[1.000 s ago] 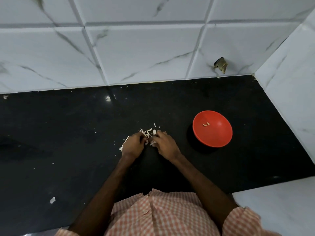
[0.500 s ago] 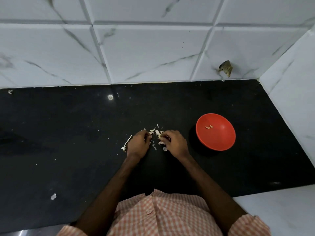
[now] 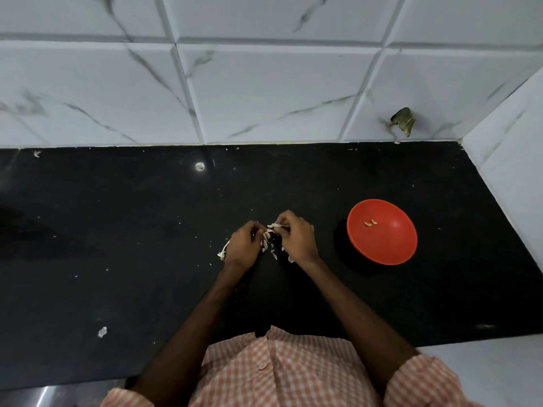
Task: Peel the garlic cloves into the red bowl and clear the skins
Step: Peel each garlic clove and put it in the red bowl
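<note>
Peeling was the step in hand: my right hand pinched a garlic clove at the black counter, fingers curled. My left hand curled just beside it, though what it gripped I could not tell. Loose skins lay between them. Two peeled cloves sat in the red bowl, apart on my right. Next, I judged, the freed clove needed carrying there.

No text, label, brand, number or sign can be read anywhere, not on the red bowl, the black counter, the marbled wall tiles or the checked shirt.
</note>
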